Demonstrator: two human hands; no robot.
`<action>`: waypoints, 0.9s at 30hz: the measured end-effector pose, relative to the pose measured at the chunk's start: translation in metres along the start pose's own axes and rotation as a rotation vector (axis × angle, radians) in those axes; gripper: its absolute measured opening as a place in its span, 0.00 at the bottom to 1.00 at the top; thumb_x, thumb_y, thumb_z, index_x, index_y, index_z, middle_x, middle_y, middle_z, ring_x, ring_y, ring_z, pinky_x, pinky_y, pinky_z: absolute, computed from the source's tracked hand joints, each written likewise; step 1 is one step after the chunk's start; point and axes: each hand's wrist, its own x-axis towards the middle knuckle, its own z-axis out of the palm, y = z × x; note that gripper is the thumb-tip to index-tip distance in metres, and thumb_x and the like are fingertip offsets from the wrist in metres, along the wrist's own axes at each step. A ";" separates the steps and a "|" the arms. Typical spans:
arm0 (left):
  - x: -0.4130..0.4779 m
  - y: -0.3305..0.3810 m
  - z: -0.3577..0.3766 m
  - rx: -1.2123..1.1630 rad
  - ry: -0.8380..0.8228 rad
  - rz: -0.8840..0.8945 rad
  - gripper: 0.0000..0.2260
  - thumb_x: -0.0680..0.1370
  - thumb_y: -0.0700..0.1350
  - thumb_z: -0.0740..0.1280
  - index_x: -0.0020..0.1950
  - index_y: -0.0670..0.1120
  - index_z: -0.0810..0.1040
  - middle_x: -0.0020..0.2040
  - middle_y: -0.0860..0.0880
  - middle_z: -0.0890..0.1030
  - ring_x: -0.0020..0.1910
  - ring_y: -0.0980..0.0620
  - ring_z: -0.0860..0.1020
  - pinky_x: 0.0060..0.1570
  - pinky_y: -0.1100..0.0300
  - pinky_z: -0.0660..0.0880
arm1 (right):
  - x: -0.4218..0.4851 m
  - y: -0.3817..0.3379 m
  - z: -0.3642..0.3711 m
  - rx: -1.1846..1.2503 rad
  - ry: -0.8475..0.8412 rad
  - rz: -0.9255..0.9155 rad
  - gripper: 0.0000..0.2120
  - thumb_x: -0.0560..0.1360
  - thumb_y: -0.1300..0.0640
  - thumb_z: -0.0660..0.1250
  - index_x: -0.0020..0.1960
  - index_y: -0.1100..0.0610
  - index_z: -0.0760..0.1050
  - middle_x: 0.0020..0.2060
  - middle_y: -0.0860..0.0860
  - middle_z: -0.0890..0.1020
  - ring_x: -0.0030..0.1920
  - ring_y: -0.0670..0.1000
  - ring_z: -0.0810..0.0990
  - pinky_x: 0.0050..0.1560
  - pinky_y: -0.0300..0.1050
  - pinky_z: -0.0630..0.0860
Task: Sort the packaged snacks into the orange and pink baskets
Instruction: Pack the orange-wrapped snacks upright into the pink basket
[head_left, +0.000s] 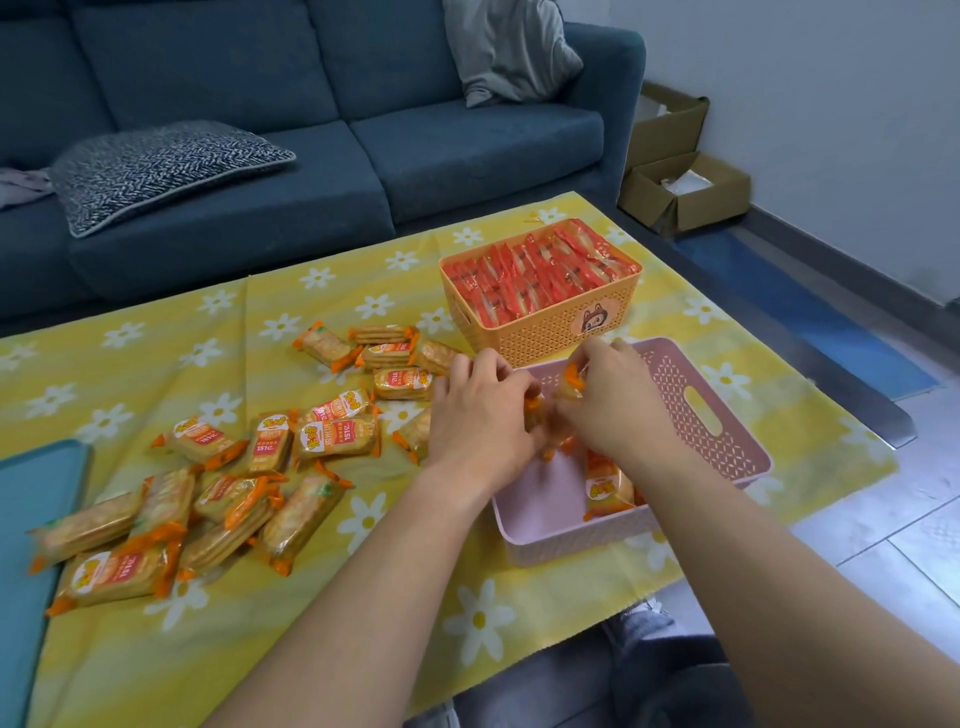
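Observation:
The orange basket (550, 332) stands at the back of the table, packed with several red snack packs (535, 275). In front of it sits the pink basket (727, 415), with one orange cracker pack (608, 491) lying on its floor. Both hands are over the pink basket's left part. My left hand (478, 415) and my right hand (613, 400) each grip orange cracker packs (550, 415) between them; how many is hidden by the fingers. Several more orange cracker packs (208, 493) lie scattered on the yellow flowered cloth (363, 623) to the left.
A teal tray (31, 519) lies at the table's left edge. A blue sofa (311, 130) with cushions runs behind the table. Cardboard boxes (680, 192) stand on the floor at the right. My knees show under the table's near edge.

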 end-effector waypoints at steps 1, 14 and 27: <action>0.000 0.001 0.000 0.004 0.009 0.006 0.22 0.70 0.61 0.71 0.63 0.58 0.77 0.59 0.54 0.71 0.60 0.46 0.67 0.57 0.51 0.64 | 0.001 0.000 0.002 0.051 -0.028 0.028 0.17 0.69 0.56 0.76 0.55 0.57 0.75 0.51 0.55 0.77 0.52 0.58 0.77 0.45 0.47 0.70; 0.002 0.011 0.003 -0.023 0.029 0.041 0.13 0.75 0.56 0.69 0.59 0.61 0.79 0.59 0.54 0.71 0.60 0.47 0.66 0.55 0.51 0.62 | 0.003 0.025 -0.023 -0.042 -0.137 0.073 0.06 0.74 0.57 0.68 0.50 0.53 0.82 0.47 0.52 0.86 0.52 0.56 0.83 0.53 0.49 0.80; 0.003 0.012 0.005 -0.036 0.023 0.008 0.13 0.75 0.53 0.70 0.59 0.61 0.78 0.58 0.54 0.70 0.59 0.47 0.66 0.56 0.51 0.63 | -0.018 0.004 -0.017 -0.507 -0.375 0.004 0.19 0.74 0.49 0.73 0.62 0.54 0.76 0.59 0.53 0.82 0.61 0.56 0.80 0.47 0.46 0.70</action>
